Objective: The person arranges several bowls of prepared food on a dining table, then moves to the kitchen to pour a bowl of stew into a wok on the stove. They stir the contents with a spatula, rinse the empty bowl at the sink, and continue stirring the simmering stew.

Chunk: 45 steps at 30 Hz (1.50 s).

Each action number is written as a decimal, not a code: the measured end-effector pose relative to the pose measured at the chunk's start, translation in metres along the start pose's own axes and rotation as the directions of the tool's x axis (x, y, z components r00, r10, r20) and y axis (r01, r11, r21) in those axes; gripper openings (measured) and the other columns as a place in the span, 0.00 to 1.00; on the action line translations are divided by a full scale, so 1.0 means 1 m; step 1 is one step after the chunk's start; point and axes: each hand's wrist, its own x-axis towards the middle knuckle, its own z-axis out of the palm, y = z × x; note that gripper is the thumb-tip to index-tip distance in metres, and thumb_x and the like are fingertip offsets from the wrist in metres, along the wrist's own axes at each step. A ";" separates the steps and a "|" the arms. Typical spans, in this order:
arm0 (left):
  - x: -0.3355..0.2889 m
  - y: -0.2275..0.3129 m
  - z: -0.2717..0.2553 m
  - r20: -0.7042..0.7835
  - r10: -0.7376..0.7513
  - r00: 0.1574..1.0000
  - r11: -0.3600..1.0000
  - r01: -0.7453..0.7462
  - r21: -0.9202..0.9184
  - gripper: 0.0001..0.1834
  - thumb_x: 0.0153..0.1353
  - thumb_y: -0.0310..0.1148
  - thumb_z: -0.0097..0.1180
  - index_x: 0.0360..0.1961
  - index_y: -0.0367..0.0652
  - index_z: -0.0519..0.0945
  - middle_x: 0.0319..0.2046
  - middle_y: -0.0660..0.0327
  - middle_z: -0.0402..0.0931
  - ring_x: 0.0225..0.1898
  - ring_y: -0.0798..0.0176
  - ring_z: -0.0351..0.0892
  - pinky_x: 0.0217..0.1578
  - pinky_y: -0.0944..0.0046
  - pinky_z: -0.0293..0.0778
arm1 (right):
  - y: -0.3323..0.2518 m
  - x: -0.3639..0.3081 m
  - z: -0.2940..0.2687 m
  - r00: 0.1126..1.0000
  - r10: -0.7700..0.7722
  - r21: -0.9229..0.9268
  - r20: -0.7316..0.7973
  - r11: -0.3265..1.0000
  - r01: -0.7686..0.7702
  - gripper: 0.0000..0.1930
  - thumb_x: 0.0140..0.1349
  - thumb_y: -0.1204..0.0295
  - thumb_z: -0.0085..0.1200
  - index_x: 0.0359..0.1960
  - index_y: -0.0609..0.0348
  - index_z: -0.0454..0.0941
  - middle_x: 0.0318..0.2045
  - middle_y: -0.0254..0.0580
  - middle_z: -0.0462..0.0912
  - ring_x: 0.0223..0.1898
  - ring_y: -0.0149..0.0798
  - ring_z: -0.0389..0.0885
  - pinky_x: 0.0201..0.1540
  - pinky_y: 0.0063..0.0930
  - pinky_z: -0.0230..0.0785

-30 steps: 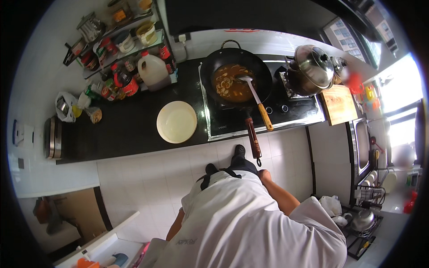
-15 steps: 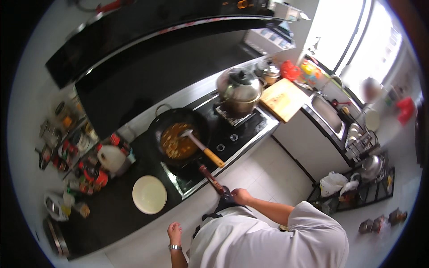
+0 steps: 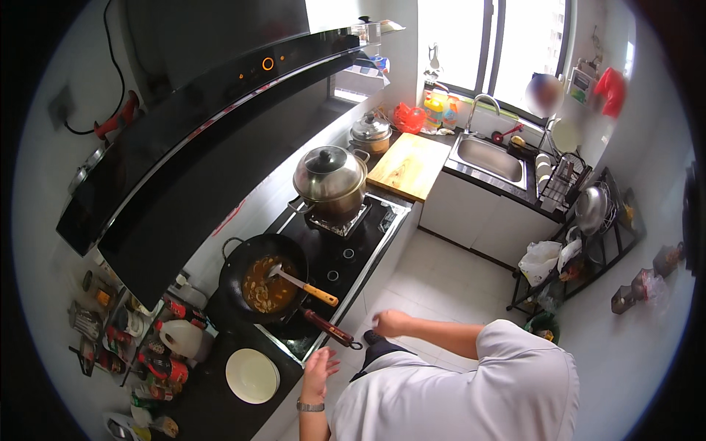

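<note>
1. As the view now takes in more of the range hood [image 3: 309, 53], the window [image 3: 450, 40] and the sink [image 3: 491, 159] than one second ago, read all shifts against the stove [image 3: 322, 259], not the picture's edges.
2. Left hand [image 3: 318, 373]: hidden one second ago and lower half a second ago, it is now raised near the front edge of the counter [image 3: 220, 411]. Its fingers are loosely bent and partly spread, with no object visible in them. A metal watch [image 3: 310, 406] is on the wrist.
3. Right hand [image 3: 391, 322]: half a second ago it shows just beside the tip of the wok handle [image 3: 329, 326]; it now shows farther to the right of it. Its fingers are curled; whether they enclose anything cannot be told.
4. Wok [image 3: 235, 275]: position unchanged, on the left part of the stove, containing brown sauce with pieces [image 3: 266, 300].
5. Spatula [image 3: 320, 295]: unchanged, head in the sauce, yellow grip extending over the wok's right rim.
6. Pale bowl [image 3: 252, 376]: unchanged, on the counter left of the stove.
</note>
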 end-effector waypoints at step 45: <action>0.046 -0.001 0.115 -0.605 -0.141 0.784 0.891 -0.166 -0.422 0.12 0.62 0.33 0.61 0.40 0.41 0.72 0.27 0.63 0.73 0.15 0.74 0.66 0.13 0.70 0.63 | -0.101 0.169 -0.187 0.366 -0.905 -0.021 -0.219 0.379 0.925 0.16 0.58 0.72 0.63 0.47 0.62 0.81 0.23 0.48 0.78 0.22 0.49 0.79 0.26 0.35 0.73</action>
